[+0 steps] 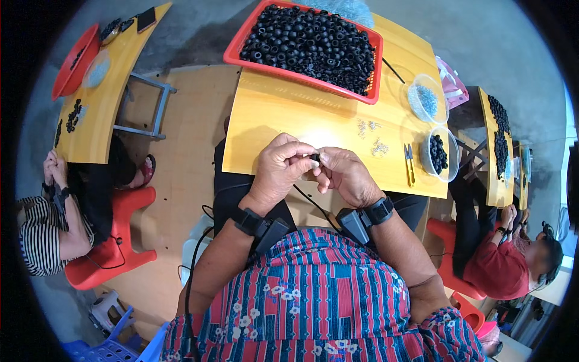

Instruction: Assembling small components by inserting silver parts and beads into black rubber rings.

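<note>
My left hand point(280, 166) and my right hand point(348, 174) meet over the near edge of the yellow table point(271, 114). Between their fingertips is a small black round piece point(315, 158), pinched from both sides. Its finer details are too small to make out. Beyond my hands, a red basket point(301, 78) holds a heap of black ring-like pieces point(307, 42). Little piles of tiny clear parts point(380, 147) lie on the tabletop to the right of my hands.
At the table's right stand a clear tub of black pieces point(438, 152) and a tub of bluish clear parts point(424, 101). Two slim pointed tools point(410, 165) lie beside them. People sit at tables on the left point(57, 226) and right point(500, 259). A cable point(192, 283) runs along my left arm.
</note>
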`<state>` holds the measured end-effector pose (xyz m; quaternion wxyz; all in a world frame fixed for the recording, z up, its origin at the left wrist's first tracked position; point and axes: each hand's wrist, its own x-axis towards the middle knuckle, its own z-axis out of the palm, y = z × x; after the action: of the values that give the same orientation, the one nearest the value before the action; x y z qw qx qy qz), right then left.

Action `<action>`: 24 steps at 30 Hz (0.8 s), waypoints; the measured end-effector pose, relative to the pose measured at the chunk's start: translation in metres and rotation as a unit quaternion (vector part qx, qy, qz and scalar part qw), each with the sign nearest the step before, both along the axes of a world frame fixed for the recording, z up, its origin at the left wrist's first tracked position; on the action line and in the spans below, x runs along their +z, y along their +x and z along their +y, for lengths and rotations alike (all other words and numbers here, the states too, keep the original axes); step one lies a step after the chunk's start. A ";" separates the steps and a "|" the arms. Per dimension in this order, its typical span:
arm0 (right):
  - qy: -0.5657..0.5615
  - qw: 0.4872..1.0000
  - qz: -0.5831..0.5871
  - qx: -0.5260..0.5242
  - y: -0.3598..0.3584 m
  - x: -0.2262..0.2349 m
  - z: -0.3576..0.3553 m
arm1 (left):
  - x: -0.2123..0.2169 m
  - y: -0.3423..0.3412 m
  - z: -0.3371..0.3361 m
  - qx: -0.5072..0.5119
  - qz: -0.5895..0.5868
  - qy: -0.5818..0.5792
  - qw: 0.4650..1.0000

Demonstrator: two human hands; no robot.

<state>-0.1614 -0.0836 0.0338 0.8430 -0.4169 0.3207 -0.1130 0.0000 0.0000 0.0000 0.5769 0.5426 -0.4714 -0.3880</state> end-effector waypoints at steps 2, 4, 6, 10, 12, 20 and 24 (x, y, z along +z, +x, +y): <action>-0.034 0.999 0.008 -0.007 0.002 0.001 0.003 | 0.005 -0.001 -0.001 0.001 -0.007 -0.003 1.000; -0.081 0.997 0.010 -0.001 0.004 0.003 0.007 | 0.013 0.002 0.000 -0.025 -0.027 0.016 0.999; -0.150 0.987 0.059 0.019 0.003 0.007 0.009 | 0.016 0.005 0.000 -0.048 -0.044 0.028 0.997; -0.267 0.961 0.064 0.022 0.003 0.004 0.013 | 0.010 0.013 -0.004 -0.095 -0.075 0.022 0.992; -0.334 0.940 0.065 0.021 0.006 0.003 0.014 | 0.010 0.014 -0.005 -0.126 -0.055 0.051 0.989; -0.342 0.936 0.081 0.026 0.006 0.010 0.015 | 0.023 0.009 -0.004 -0.163 0.077 0.119 0.976; -0.319 0.942 0.097 0.031 0.006 0.004 0.016 | 0.022 0.008 -0.003 -0.152 0.086 0.106 0.979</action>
<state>-0.1552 -0.0679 0.0378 0.6336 -0.6827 0.3352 -0.1420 0.0077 -0.0028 0.0222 0.4887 0.4872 -0.4532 -0.5643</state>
